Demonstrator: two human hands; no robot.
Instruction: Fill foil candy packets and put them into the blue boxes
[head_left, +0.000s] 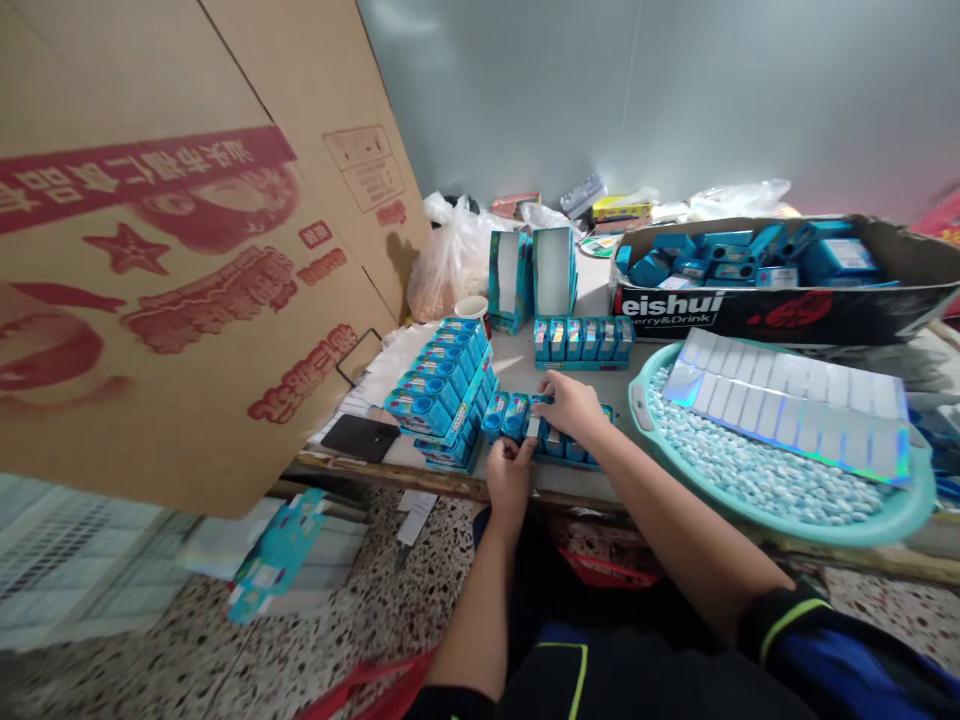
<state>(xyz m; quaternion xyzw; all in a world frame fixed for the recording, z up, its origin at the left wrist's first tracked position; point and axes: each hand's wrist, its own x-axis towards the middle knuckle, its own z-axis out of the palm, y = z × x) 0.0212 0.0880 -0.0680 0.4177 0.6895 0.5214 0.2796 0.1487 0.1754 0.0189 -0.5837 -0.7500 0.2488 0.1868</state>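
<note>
A row of small blue boxes (516, 414) lies in a tray near the table's front edge. My left hand (510, 474) is at the front of this row, its fingers closed on the lower end of one small box with a pale strip (533, 426). My right hand (566, 403) reaches over the row from the right, fingers pinched at the upper end of the same box. Stacked trays of blue boxes (442, 385) stand to the left. Behind my hands is another filled tray (583, 342).
A teal basin (787, 530) of wrapped pieces, with a silvery sticker sheet (787, 400) on it, sits right. Behind it is a carton (765, 315) of blue boxes. A phone (360, 437), paper cup (473, 309) and large cardboard box (187, 250) are left.
</note>
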